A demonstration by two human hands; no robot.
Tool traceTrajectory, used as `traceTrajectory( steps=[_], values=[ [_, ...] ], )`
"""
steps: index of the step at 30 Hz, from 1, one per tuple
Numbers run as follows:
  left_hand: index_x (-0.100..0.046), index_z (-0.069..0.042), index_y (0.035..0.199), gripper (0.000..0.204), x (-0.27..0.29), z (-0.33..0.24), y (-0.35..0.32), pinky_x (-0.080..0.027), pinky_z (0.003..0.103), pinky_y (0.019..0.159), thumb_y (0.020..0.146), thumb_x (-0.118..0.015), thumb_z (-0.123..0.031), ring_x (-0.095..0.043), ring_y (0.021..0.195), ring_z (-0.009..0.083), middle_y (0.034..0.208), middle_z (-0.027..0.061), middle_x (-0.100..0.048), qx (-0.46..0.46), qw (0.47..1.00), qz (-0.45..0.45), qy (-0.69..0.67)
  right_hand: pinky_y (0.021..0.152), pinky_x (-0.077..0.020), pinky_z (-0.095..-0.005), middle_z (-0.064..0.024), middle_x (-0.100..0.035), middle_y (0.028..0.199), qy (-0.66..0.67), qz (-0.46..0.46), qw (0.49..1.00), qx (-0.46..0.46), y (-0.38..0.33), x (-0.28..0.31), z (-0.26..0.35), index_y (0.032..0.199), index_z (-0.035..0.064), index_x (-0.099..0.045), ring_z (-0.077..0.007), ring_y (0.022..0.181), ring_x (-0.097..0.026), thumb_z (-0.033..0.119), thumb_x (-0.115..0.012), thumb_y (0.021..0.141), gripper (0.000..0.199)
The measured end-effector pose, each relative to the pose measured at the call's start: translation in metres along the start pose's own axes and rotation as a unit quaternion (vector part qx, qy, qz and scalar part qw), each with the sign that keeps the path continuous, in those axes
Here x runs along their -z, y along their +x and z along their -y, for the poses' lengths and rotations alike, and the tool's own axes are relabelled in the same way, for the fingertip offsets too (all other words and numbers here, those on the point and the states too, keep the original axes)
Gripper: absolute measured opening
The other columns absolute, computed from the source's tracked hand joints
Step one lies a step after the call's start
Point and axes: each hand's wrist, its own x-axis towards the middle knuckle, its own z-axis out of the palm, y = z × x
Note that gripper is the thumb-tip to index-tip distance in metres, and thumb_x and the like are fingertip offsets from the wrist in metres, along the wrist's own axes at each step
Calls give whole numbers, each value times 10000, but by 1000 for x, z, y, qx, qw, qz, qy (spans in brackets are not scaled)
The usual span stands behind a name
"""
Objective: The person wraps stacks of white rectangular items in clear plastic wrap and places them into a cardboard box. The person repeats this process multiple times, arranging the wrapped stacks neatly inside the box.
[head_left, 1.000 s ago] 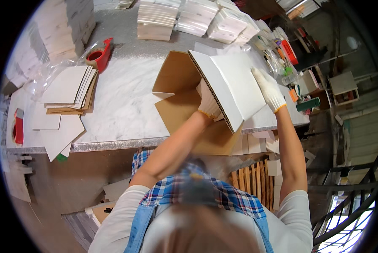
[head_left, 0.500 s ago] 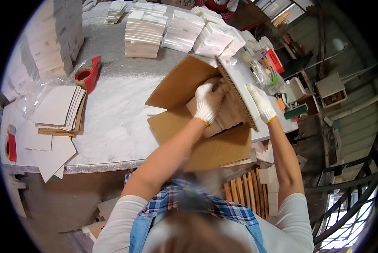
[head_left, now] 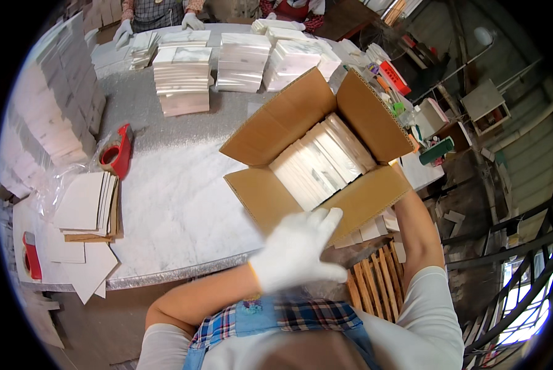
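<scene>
An open cardboard carton [head_left: 276,126] sits at the right front of the table, tilted, its flaps spread. Packed on edge inside it is a row of thin white marbled tiles [head_left: 316,161]. My left hand [head_left: 298,250], in a white knit glove, hovers by the carton's near flap. Its fingers and thumb are apart, and it holds nothing. My right forearm [head_left: 418,228] reaches up along the carton's right side. The hand at its end is hidden behind the right flap, so its fingers cannot be seen.
Stacks of white tiles [head_left: 182,80] line the far side, with a tall stack [head_left: 51,92] at left. A red tape dispenser [head_left: 117,151] and cardboard sheets [head_left: 82,200] lie left. Two people work across the table; one rests gloved hands [head_left: 193,21] there. A wooden pallet [head_left: 378,277] lies below.
My left hand has come out of the carton and drawn back toward me, opening. The carton has turned and tipped, showing the tiles. My right hand has gone behind its flap. The view has shifted.
</scene>
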Motion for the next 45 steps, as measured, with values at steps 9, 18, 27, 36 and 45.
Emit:
traceTrajectory(
  steps=[9, 18, 27, 36, 45],
  values=[
    [-519, -64, 1283, 449, 19, 22, 12, -550, 474, 664, 845, -619, -68, -685, 791, 381, 867, 169, -663, 31, 992, 53, 111, 967, -496, -313, -85, -699, 1257, 9, -49, 999, -16, -14, 10, -37, 1365, -11, -640, -170, 1107, -626, 383, -569, 1063, 502],
    [-679, -80, 1082, 301, 68, 2, 77, -553, 452, 853, 786, -714, -125, -681, 966, 357, 959, 146, -689, -170, 964, 94, 184, 926, -518, -319, -83, -724, 1197, -34, -191, 980, -47, -101, 52, -112, 1343, -7, -656, -176, 1052, -647, 350, -573, 1061, 463],
    [-687, -44, 1139, 505, 49, -26, 82, -533, 475, 920, 750, -822, -335, -662, 1073, 375, 1125, 167, -697, -192, 971, 33, 138, 662, -455, -218, -21, -692, 883, 79, -418, 903, 59, -156, 64, -21, 1149, 3, -721, -52, 736, -554, 240, -613, 1033, 285],
    [-631, -14, 1030, 389, -2, -9, 46, -507, 407, 772, 732, -781, -215, -630, 885, 289, 1002, 143, -647, -143, 945, 49, 290, 807, -557, -366, -192, -737, 938, -421, -23, 907, 11, -145, -21, 121, 1092, -2, -733, -267, 847, -726, 336, -590, 954, 392],
    [-619, -22, 951, 305, -23, 19, 27, -466, 378, 695, 688, -707, -150, -564, 815, 265, 890, 107, -563, -195, 955, -82, 208, 782, -568, -491, -283, -732, 952, -641, 206, 728, -133, -72, -59, 40, 905, -42, -779, -439, 869, -723, 209, -590, 808, 328]
  ],
)
